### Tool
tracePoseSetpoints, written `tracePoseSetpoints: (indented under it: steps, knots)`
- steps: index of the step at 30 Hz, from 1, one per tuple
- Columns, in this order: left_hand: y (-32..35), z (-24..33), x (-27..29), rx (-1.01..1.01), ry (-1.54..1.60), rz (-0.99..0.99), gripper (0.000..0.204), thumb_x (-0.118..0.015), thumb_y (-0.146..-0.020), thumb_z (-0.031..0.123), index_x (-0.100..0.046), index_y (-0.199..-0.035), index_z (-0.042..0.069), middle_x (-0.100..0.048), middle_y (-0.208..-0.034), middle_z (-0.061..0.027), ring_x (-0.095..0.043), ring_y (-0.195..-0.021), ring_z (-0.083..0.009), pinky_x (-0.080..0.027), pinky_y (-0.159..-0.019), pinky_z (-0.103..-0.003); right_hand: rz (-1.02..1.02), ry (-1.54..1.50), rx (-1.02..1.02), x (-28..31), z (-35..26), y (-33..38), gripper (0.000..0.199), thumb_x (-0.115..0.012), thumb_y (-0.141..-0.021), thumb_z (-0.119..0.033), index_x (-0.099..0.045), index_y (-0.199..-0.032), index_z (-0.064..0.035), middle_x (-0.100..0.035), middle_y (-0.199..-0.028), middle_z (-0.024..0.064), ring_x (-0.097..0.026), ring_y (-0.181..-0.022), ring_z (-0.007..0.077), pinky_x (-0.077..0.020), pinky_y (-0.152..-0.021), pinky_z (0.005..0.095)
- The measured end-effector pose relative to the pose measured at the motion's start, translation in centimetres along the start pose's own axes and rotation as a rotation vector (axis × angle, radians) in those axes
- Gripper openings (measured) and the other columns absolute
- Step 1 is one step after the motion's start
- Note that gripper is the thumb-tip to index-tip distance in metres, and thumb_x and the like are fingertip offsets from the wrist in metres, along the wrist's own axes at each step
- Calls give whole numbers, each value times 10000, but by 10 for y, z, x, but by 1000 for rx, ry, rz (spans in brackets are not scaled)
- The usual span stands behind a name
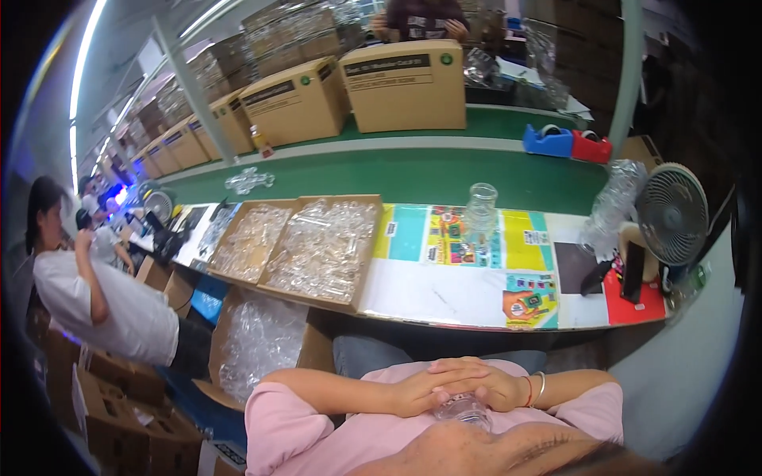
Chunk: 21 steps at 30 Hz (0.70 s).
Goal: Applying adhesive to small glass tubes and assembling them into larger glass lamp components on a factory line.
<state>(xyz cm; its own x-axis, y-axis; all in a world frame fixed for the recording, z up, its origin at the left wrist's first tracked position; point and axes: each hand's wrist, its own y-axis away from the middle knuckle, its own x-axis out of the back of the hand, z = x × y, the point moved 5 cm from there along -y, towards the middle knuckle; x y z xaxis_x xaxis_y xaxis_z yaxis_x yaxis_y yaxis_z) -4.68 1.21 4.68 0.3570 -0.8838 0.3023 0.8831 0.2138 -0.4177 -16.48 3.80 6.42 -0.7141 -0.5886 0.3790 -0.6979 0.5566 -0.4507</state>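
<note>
My left hand (419, 392) and my right hand (498, 385) are clasped together in front of my chest, fingers overlapping. Between them and my pink shirt is a clear plastic piece (463, 411), rounded at its visible end; the palms hide most of it. A red string and a pale bangle circle my right wrist. Beyond my hands, on the table (444, 297), stands a clear ribbed plastic container (481, 210). Two shallow cardboard trays at left, one a nearer tray (324, 246) and one a further tray (252, 238), are full of clear plastic pieces.
An open carton (262, 345) of clear plastic stands below the table's left end. A fan (673, 213), a phone-like dark slab (633, 271) and tape dispensers (565, 144) are at right. Closed cartons (405, 87) line the green bench. Co-workers (103, 293) stand at left and across.
</note>
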Motion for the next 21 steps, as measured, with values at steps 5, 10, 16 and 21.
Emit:
tracePoseSetpoints:
  steps: [5,10,16,21]
  knots:
    - [4,-1,-2,11,-56,0,564,-225,-1002,408,-463,-1341,25,-362,-1439,-177,-319,-1331,-379,-224,-1106,-461,0,-64,-78,-6,3,5,600,-167,-1007,-428,-562,-1239,-40,-420,-1393,192,-339,-1324,358,-215,-1099,458]
    - [7,-6,-5,109,78,55,522,-249,-1008,365,-489,-1320,23,-392,-1419,-182,-327,-1332,-367,-223,-1108,-453,86,-136,-84,-9,7,9,534,-194,-1019,-368,-547,-1260,-48,-437,-1382,171,-348,-1324,325,-220,-1094,426]
    - [7,-2,-2,106,57,114,550,-218,-1011,382,-500,-1306,13,-423,-1394,-185,-363,-1309,-383,-250,-1097,-448,89,-161,-112,-7,11,12,476,-234,-1020,-303,-542,-1255,-26,-404,-1395,203,-341,-1321,348,-207,-1104,439]
    - [-3,-9,5,135,62,98,605,-186,-1009,418,-473,-1317,-17,-430,-1375,-212,-385,-1293,-369,-275,-1084,-422,179,-234,-144,-3,17,9,459,-243,-1027,-272,-556,-1235,-8,-438,-1372,180,-364,-1309,319,-242,-1097,401]
